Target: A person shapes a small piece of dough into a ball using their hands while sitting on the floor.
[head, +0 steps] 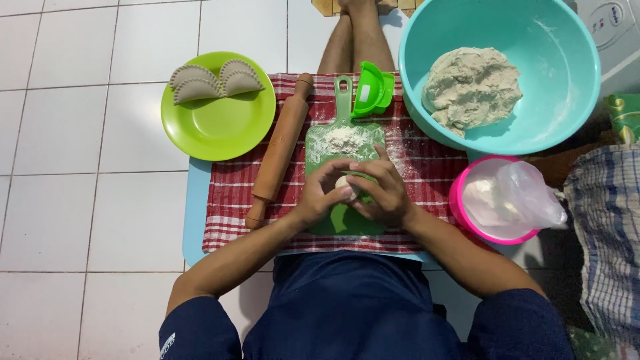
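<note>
Fingers [333, 175] of your left hand [319, 193] curl round a small dough ball [344, 185]; your right hand [380, 193] cups it from 3 o'clock, fingers pressed together. It sits over the green board [343, 143], flour heap [345, 138] at 12. Likely soft, light, tacky: hold it loosely in the palms, don't pinch. Rolling pin [279, 152] at 10.

To my side sits a lime-green round plastic plate [220, 130] bearing two crimped dumplings [215, 81]; a wooden rolling pin [280, 150] lies on a red checked cloth [230, 193].
</note>
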